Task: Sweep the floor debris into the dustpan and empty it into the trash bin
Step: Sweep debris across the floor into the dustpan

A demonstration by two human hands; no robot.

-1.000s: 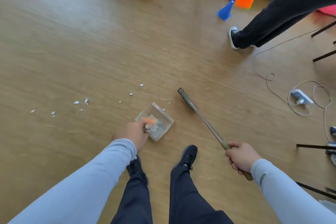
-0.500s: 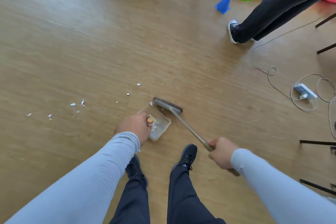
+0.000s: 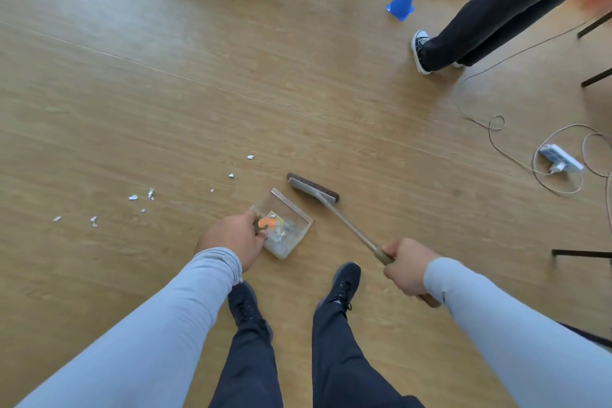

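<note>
On the wood-grain floor (image 3: 165,93), the left hand (image 3: 233,238) gripped the clear dustpan (image 3: 291,228), the right hand (image 3: 409,267) clenched the broom (image 3: 313,189) just beyond it, with white paper scraps (image 3: 142,197) scattered left and plastic cones (image 3: 402,2) far right.

Clear plastic dustpan (image 3: 291,225); smooth wood-look floor (image 3: 165,93).

Left hand (image 3: 235,238) gripping clear dustpan (image 3: 291,235); right hand (image 3: 409,267) holding brush (image 3: 313,189) just beyond it; paper scraps (image 3: 142,197) lying left.
</note>
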